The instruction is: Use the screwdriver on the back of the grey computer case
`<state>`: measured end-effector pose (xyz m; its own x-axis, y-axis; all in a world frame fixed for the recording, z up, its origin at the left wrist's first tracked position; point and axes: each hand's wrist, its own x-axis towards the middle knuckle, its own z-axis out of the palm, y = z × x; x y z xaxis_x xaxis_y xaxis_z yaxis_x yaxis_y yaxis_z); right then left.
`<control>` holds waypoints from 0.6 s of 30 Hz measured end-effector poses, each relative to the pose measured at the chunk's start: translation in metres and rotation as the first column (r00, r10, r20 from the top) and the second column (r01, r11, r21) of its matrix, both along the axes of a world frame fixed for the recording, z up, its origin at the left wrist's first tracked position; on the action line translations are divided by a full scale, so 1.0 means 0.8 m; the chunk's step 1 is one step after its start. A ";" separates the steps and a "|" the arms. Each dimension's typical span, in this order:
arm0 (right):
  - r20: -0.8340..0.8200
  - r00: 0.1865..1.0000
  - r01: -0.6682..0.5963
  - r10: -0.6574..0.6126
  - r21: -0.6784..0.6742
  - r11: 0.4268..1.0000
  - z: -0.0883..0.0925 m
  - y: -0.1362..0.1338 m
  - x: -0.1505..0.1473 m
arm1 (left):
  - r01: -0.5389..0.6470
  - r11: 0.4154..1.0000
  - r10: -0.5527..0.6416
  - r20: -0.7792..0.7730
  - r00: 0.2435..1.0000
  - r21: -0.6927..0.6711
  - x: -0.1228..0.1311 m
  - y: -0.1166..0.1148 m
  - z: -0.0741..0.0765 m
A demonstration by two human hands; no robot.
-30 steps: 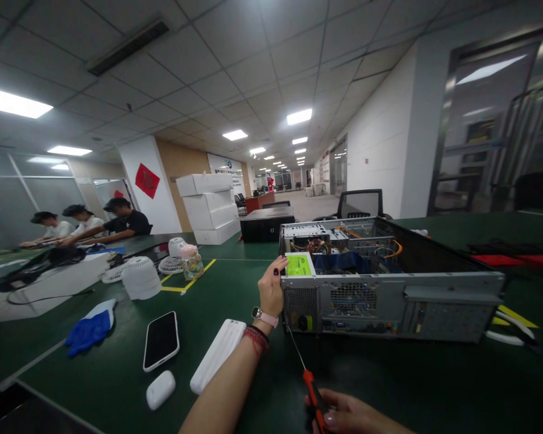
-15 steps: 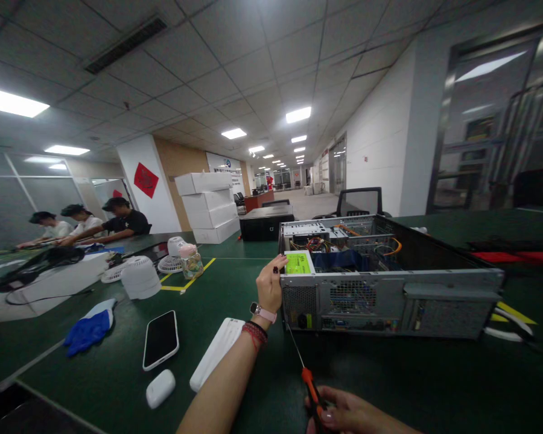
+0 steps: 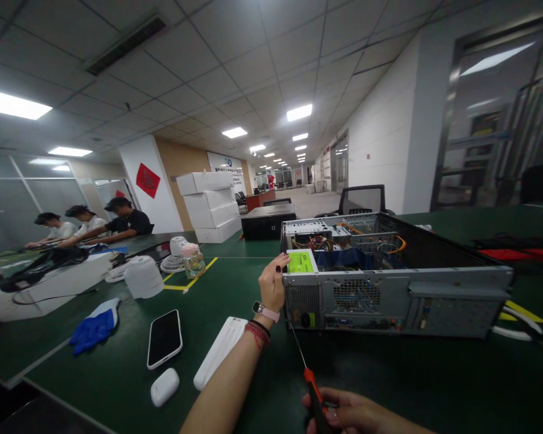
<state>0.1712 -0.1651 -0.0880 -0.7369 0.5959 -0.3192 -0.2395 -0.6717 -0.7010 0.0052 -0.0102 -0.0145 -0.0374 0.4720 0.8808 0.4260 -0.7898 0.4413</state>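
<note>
An open computer case lies on its side on the table, its rear panel facing me. My left hand grips the case's near left corner, fingers bent over the top edge beside the power supply with its bright green label. In my right hand, at the bottom of the view, is a screwdriver with an orange and black handle. Its thin shaft points up and away, with the tip at the lower left corner of the rear panel. Whether the tip sits in a screw is too small to tell.
Left of my forearm lie a white slab-shaped item, a phone, a white earbud case and a blue-white glove. White boxes and a black case stand behind. Several people sit far left.
The view has shifted slightly, so the table items appear a little further right. Both hands keep their hold, and the screwdriver tip stays at the same corner of the rear panel.
</note>
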 end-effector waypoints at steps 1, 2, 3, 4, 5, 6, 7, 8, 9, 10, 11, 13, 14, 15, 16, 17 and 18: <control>0.011 1.000 -0.001 0.001 -0.003 1.000 0.001 0.000 0.000 | 0.002 1.000 -0.002 0.001 1.000 0.002 0.000 0.000 0.000; 0.025 1.000 0.001 -0.001 -0.003 1.000 0.002 -0.001 -0.001 | 0.004 1.000 -0.004 0.000 1.000 0.006 0.000 0.000 0.000; 0.040 0.999 0.006 -0.006 0.001 1.000 0.003 -0.001 -0.001 | 0.008 1.000 -0.008 -0.001 1.000 0.010 0.000 0.000 0.000; 0.055 0.998 0.013 -0.014 0.009 1.000 0.003 -0.001 -0.002 | 0.010 1.000 -0.010 -0.001 1.000 0.015 0.000 0.000 0.000; 0.071 0.997 0.021 -0.022 0.017 1.000 0.003 -0.001 -0.002 | 0.010 1.000 -0.010 -0.001 1.000 0.019 0.000 0.000 0.000; 0.084 0.996 0.028 -0.030 0.025 0.999 0.003 -0.001 -0.002 | 0.010 1.000 -0.010 0.000 1.000 0.021 0.000 0.000 0.000; 0.095 0.995 0.036 -0.039 0.034 0.999 0.003 -0.001 -0.003 | 0.010 1.000 -0.010 -0.001 1.000 0.022 0.000 0.000 0.000; 0.104 0.993 0.042 -0.046 0.040 0.998 0.003 -0.001 -0.003 | 0.010 1.000 -0.010 -0.004 1.000 0.022 0.000 0.000 0.000; 0.111 0.993 0.041 -0.045 0.045 0.998 0.002 -0.001 -0.003 | 0.009 1.000 -0.009 -0.003 1.000 0.023 0.000 0.000 0.000; 0.117 0.992 0.035 -0.041 0.051 0.998 0.002 -0.001 -0.003 | 0.008 1.000 -0.008 -0.003 1.000 0.022 0.000 0.001 0.000; 0.120 0.992 0.030 -0.036 0.056 0.998 0.001 -0.001 -0.002 | 0.009 1.000 -0.009 -0.003 1.000 0.021 0.000 0.001 0.000; 0.121 0.992 0.012 -0.018 0.050 0.999 0.000 -0.001 -0.002 | 0.011 1.000 -0.011 -0.001 1.000 0.017 0.000 0.001 -0.001; 0.117 0.993 0.000 -0.005 0.047 0.999 -0.001 -0.001 -0.001 | 0.013 1.000 -0.013 0.002 1.000 0.013 0.000 0.001 -0.001; 0.108 0.994 -0.011 0.006 0.047 0.999 -0.001 0.000 0.000 | 0.014 1.000 -0.014 0.006 1.000 0.007 0.000 0.001 0.000; 0.097 0.995 -0.024 0.019 0.049 0.999 -0.002 0.000 0.000 | 0.015 1.000 -0.015 0.009 1.000 0.003 0.000 0.001 0.000; 0.086 0.996 -0.037 0.032 0.052 0.998 -0.002 0.000 0.000 | 0.014 1.000 -0.014 0.011 1.000 0.002 0.000 0.001 0.000; 0.075 0.996 -0.044 0.040 0.056 0.997 -0.002 0.001 0.001 | 0.013 1.000 -0.013 0.009 1.000 0.004 0.000 0.000 0.000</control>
<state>0.1718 -0.1647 -0.0898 -0.7374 0.5837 -0.3400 -0.1578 -0.6383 -0.7535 0.0053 -0.0099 -0.0143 -0.0388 0.4692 0.8822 0.4119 -0.7969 0.4420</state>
